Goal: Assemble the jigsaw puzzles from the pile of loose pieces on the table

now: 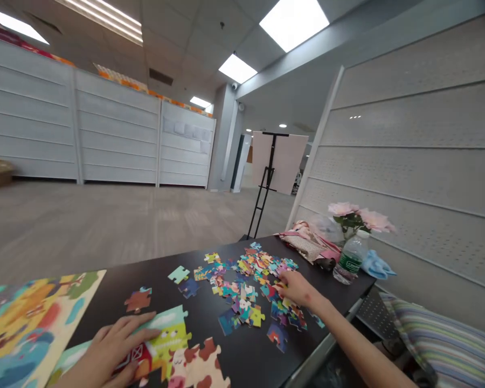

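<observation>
My left hand [115,345] lies with fingers spread on a joined section of jigsaw puzzle [172,331] showing a yellow-green animal and a red barn. A cow-patterned part [204,364] lies at its lower right. On the right, my right hand [295,288] reaches into a pile of loose puzzle pieces [246,293]; its fingers are bent down among them, and whether they grip a piece is hidden. A brown piece [138,299] and a pale green piece [179,274] lie apart from the pile. At the left, a colourful picture sheet [28,323] partly shows.
A plastic bottle [350,258] with a green label stands at the table's right, beside pink flowers [361,216], a blue cloth [376,265] and pinkish fabric [309,243]. A striped cushion [448,339] is at the lower right. Behind the dark table [161,269] stands an easel [262,196].
</observation>
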`<state>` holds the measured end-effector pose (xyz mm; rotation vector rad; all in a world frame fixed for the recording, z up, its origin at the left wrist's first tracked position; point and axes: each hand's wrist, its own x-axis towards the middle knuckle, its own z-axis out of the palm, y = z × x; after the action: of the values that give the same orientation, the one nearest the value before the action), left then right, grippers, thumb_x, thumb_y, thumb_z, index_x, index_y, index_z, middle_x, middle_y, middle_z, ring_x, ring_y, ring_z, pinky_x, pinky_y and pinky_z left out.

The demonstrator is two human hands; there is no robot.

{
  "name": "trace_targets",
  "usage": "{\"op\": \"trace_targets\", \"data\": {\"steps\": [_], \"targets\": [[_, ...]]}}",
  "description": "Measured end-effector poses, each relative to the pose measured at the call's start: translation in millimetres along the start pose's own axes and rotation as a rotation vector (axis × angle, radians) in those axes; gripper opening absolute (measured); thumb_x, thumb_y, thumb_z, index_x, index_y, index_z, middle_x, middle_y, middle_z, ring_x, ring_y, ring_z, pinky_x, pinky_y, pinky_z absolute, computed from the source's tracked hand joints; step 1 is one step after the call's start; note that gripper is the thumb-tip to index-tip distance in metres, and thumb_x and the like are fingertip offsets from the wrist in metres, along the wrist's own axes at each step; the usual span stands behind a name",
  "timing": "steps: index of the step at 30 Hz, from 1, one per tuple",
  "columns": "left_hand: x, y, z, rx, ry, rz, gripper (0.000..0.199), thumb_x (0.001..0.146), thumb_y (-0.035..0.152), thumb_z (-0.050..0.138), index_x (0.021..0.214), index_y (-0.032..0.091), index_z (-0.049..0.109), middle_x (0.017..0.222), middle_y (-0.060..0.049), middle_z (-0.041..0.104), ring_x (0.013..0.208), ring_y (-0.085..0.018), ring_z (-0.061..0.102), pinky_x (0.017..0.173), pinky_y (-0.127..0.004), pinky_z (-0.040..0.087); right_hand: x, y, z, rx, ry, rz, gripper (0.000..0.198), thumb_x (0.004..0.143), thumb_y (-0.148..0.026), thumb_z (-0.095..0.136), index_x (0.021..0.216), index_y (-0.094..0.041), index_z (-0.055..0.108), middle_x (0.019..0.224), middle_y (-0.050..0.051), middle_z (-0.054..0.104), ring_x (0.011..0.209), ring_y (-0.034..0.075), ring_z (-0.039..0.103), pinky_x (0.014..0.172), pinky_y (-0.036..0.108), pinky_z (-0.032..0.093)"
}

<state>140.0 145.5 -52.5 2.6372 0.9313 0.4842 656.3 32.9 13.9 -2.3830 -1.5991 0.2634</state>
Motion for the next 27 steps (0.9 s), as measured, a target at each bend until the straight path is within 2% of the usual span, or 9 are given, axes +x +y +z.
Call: {"op": "trace_targets", "data": {"steps": [3,6,10,14,16,18,20,23,27], "targets": [[0,18,-21,-0.032,-0.126,-0.031,0.045,0.097,0.036,0.046,0.141,0.044,0.052,0.157,-0.001,0.042,0.145,-0.033,0.036,0.115,-0.061,0.033,11,-8,1,0.065,-0.017,0.054,0.022,0.088,-0.034,0.071,0.100,-0.016,0.065,0.089,0.001,0.066,0.080,0.017,0.063,0.079,0.035,0.051],[0,34,-37,-0.056,-0.155,-0.046,0.047,0.095,0.028,0.048,0.140,0.042,0.053,0.156,-0.003,0.043,0.145,-0.033,0.036,0.117,-0.061,0.030,12,-21,-4,0.176,0.040,0.073,0.026,0.079,-0.023,0.072,0.103,-0.017,0.064,0.085,0.001,0.064,0.070,0.016,0.064,0.069,0.030,0.049],[0,48,-48,-0.068,-0.174,-0.082,0.055,0.087,0.018,0.050,0.136,0.042,0.056,0.154,-0.001,0.045,0.144,-0.033,0.036,0.119,-0.062,0.026,-7,-60,-1,0.372,0.101,-0.027,0.029,0.082,-0.031,0.059,0.109,-0.021,0.063,0.084,0.002,0.062,0.077,0.022,0.068,0.068,0.031,0.052],[1,52,-52,-0.085,-0.203,-0.092,0.055,0.087,0.017,0.049,0.134,0.044,0.056,0.155,0.001,0.043,0.146,-0.030,0.034,0.119,-0.062,0.024,-42,-123,40,0.598,0.034,-0.165,0.036,0.084,-0.045,0.058,0.110,-0.022,0.064,0.085,0.000,0.063,0.087,0.022,0.071,0.076,0.031,0.056],[1,52,-53,-0.089,-0.206,-0.100,0.055,0.087,0.017,0.049,0.135,0.044,0.055,0.155,0.000,0.043,0.146,-0.030,0.033,0.119,-0.062,0.023,-56,-151,65,0.872,-0.030,-0.212,0.037,0.080,-0.046,0.064,0.108,-0.022,0.064,0.084,-0.002,0.061,0.085,0.021,0.071,0.081,0.033,0.055],[0,51,-53,-0.093,-0.205,-0.112,0.055,0.087,0.018,0.050,0.135,0.043,0.055,0.156,0.000,0.043,0.147,-0.031,0.032,0.120,-0.064,0.022,-63,-169,82,1.009,-0.062,-0.221,0.036,0.075,-0.046,0.072,0.101,-0.022,0.066,0.079,-0.003,0.060,0.079,0.020,0.069,0.079,0.033,0.055],[0,51,-52,-0.103,-0.210,-0.114,0.056,0.086,0.016,0.050,0.135,0.043,0.055,0.156,0.000,0.042,0.147,-0.032,0.032,0.120,-0.065,0.020,-60,-173,89,1.018,-0.052,-0.204,0.036,0.071,-0.050,0.076,0.092,-0.021,0.066,0.074,-0.004,0.060,0.075,0.020,0.068,0.077,0.034,0.055],[0,50,-51,-0.109,-0.210,-0.099,0.058,0.084,0.015,0.051,0.134,0.043,0.055,0.156,0.001,0.043,0.147,-0.031,0.033,0.120,-0.064,0.020,-47,-161,84,0.997,-0.021,-0.172,0.044,0.067,-0.060,0.077,0.084,-0.021,0.064,0.074,-0.001,0.064,0.080,0.025,0.071,0.078,0.035,0.054],[1,48,-50,-0.115,-0.201,-0.103,0.058,0.084,0.015,0.051,0.134,0.044,0.056,0.156,0.001,0.042,0.147,-0.032,0.032,0.120,-0.065,0.020,-41,-142,69,0.973,-0.007,-0.136,0.054,0.063,-0.068,0.076,0.087,-0.021,0.065,0.075,0.002,0.066,0.085,0.030,0.072,0.071,0.035,0.053]]}}
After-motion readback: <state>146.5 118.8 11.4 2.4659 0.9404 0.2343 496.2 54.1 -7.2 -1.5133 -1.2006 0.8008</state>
